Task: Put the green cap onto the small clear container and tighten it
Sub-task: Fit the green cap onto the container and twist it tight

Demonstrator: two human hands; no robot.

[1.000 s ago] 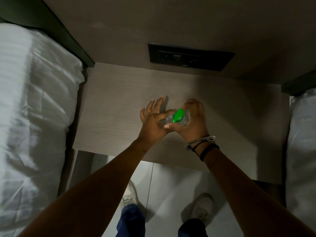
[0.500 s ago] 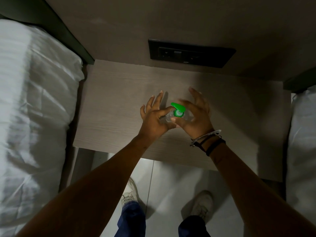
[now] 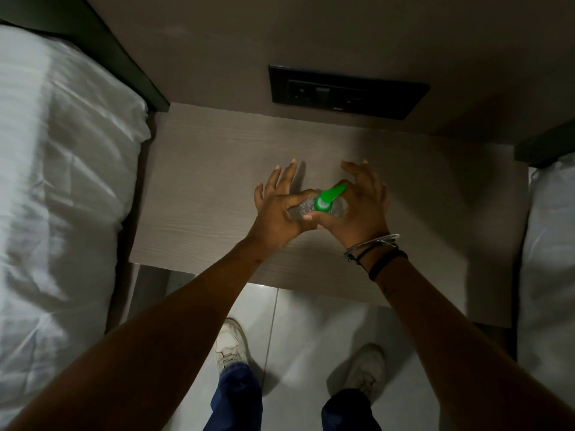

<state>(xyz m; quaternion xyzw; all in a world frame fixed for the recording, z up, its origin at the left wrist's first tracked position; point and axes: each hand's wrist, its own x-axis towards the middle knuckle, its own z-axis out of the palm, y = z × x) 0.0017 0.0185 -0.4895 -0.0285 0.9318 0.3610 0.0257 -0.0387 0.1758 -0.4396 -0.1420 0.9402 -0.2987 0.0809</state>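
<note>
The small clear container [image 3: 300, 209] sits between my two hands just above the wooden bedside table [image 3: 202, 194]. A green cap [image 3: 326, 199] with a long flip lid sits on top of it, the lid pointing up and to the right. My left hand [image 3: 277, 209] grips the container from the left with thumb and forefinger, the other fingers spread. From the right, my right hand [image 3: 361, 206] pinches the cap between thumb and fingers. Most of the container is hidden by my fingers.
White bedding [image 3: 59, 194] lies along the left, and more bedding [image 3: 550, 259] on the right. A black socket panel [image 3: 345, 91] is set in the wall behind the table. Below the table's front edge are a tiled floor [image 3: 298, 325] and my white shoes [image 3: 230, 343].
My right hand has turned on the cap: the green flip lid swung from pointing up-left to pointing up-right, and the fingers have opened out from a closed fist.
</note>
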